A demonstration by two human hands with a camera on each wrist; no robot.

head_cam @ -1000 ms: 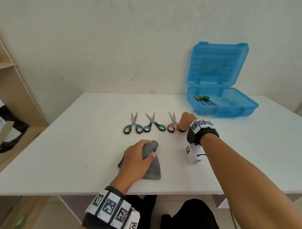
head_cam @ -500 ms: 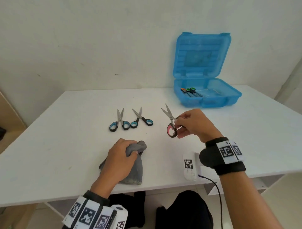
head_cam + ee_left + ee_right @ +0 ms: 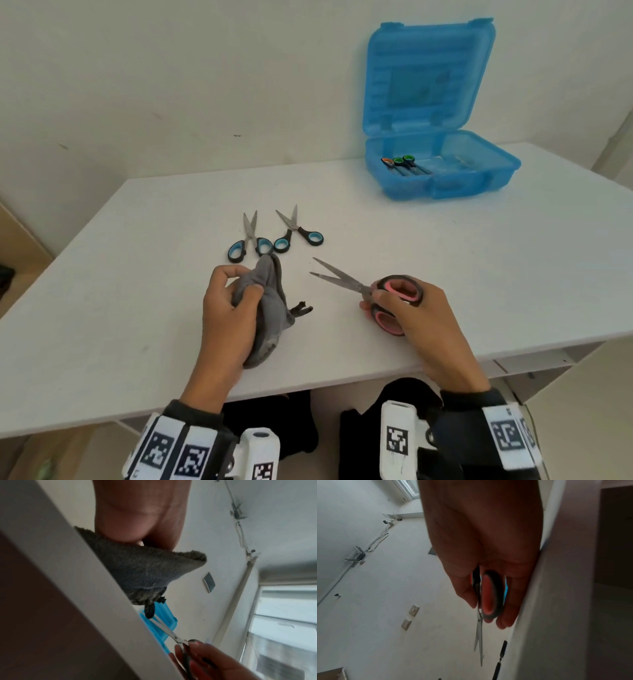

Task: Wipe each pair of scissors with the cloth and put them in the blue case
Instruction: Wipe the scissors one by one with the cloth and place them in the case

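Observation:
My right hand (image 3: 402,305) grips the pink-handled scissors (image 3: 349,282) by their handles, blades slightly apart and pointing left toward the cloth. In the right wrist view the pink-handled scissors (image 3: 490,596) sit between my fingers. My left hand (image 3: 229,301) holds the grey cloth (image 3: 272,308) bunched on the white table (image 3: 479,274); the same grey cloth (image 3: 145,573) shows in the left wrist view. Two blue-handled scissors (image 3: 251,240) (image 3: 299,231) lie just beyond the cloth. The blue case (image 3: 442,171) stands open at the back right with scissors (image 3: 402,164) inside.
A wall runs close behind the table. The table's front edge lies just under my wrists. A wooden shelf (image 3: 13,240) stands to the far left. Dark clothing (image 3: 394,428) shows below the table edge.
My right hand has lifted the pink-handled scissors from the row and brought them toward me, blades now pointing left. My left hand has gathered the cloth up off the table.

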